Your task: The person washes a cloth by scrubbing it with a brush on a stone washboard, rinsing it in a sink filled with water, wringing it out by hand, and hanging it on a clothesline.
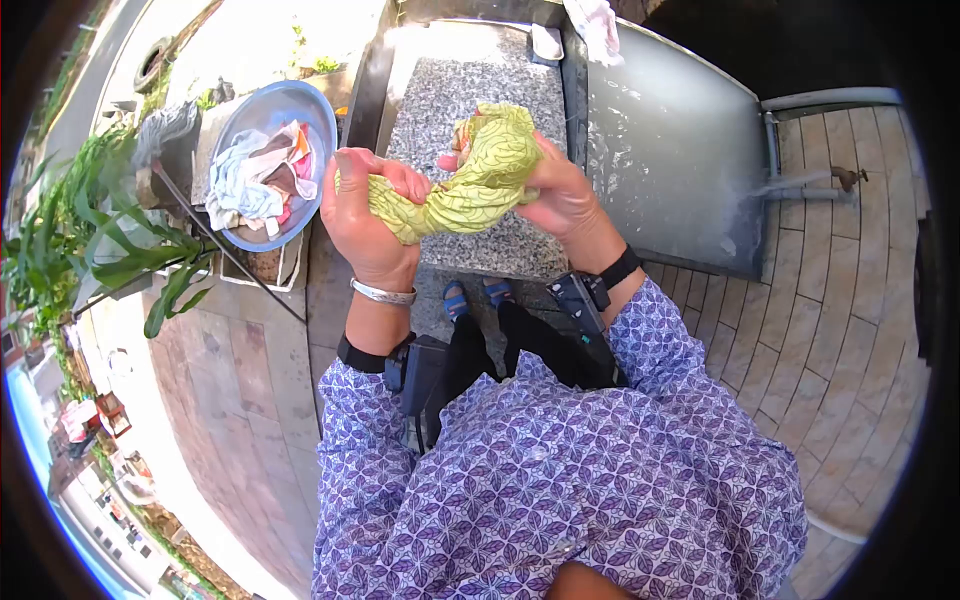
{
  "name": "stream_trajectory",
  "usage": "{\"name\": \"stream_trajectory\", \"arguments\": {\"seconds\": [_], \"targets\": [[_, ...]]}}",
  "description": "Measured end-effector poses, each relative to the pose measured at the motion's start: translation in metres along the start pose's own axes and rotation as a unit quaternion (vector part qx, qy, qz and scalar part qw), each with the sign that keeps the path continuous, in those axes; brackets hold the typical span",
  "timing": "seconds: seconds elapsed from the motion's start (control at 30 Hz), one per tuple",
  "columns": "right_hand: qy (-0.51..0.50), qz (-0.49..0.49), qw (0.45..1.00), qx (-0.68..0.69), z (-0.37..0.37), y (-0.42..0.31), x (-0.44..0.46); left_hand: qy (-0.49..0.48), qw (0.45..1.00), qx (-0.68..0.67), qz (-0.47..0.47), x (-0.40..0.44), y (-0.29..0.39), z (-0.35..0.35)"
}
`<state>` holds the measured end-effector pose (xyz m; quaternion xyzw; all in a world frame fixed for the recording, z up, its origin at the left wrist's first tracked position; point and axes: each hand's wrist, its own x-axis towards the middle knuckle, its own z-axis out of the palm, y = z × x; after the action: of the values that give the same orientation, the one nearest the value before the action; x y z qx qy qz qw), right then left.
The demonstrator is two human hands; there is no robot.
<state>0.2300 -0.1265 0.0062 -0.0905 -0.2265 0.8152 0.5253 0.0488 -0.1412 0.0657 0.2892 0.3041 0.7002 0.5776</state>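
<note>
A yellow-green patterned cloth [480, 170], twisted and bunched, is held up between my two hands over a speckled granite slab [420, 110]. My left hand [368, 205] is wrapped round the cloth's narrower left end, with a silver bangle at the wrist. My right hand [560, 190] grips the fuller, bunched right end from the side, its fingers partly hidden behind the fabric. A blue basin [322, 125] with several light, brown and pink cloths stands left of my left hand.
A water-filled basin [670, 150] lies right of the slab, with a tap [850, 178] beyond it. A pink cloth [597, 28] hangs on its far edge near a soap dish [545, 45]. Leafy plants [130, 235] and a thin pole are at left.
</note>
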Motion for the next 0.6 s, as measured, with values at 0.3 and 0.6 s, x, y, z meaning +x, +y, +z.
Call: {"name": "stream_trajectory", "arguments": {"seconds": [0.3, 0.6], "targets": [[0.108, -0.095, 0.989, -0.040, 0.054, -0.020, 0.030, 0.089, 0.987, 0.100, -0.088, 0.007, -0.034, 0.002], [-0.140, -0.081, 0.910, -0.381, 0.090, 0.010, 0.001, 0.064, 0.969, 0.118, -0.208, 0.035, -0.015, -0.013]]}}
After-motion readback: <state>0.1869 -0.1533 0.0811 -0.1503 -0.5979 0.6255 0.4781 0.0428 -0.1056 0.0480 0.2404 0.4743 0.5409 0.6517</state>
